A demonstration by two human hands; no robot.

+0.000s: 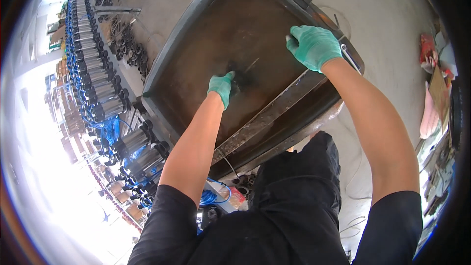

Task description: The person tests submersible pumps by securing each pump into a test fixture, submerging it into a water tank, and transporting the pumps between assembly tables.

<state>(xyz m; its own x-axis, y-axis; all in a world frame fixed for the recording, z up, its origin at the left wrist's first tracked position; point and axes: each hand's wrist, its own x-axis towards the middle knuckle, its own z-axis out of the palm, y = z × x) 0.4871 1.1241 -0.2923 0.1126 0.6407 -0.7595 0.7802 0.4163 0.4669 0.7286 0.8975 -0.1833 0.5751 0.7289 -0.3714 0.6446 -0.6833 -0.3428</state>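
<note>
Concrete floor (392,5) below me, pale and dusty, and over on my left a long row of metal cylinders with blue hoses (105,93) runs off into the glare. Right in front sits a big dark metal tray (196,64), rusty-brown, raised rim all round, tilted across my view. My left hand (222,87), green glove on, is down in the middle of the tray floor, fingers curled shut on something small and dark (239,81). It sits under my fingertips, pressed to the metal, and I cannot tell what it is. My right hand (314,45) is further out and to the right, its grip closed over the tray's far right rim, thumb pointing inward, steadying the whole thing. So the dark piece lies at my left fingertips, well apart from the right hand, with bare tray floor between them. A flat metal bar (267,118) runs along the near edge, close to my body.

Risks, as I judge them: the tray is tilted, so if my right hand loosens it could slide or swing. I'm leaning far over too, and that rim looks hard-edged against a thin glove. The small piece could skid away under the left fingers.
</note>
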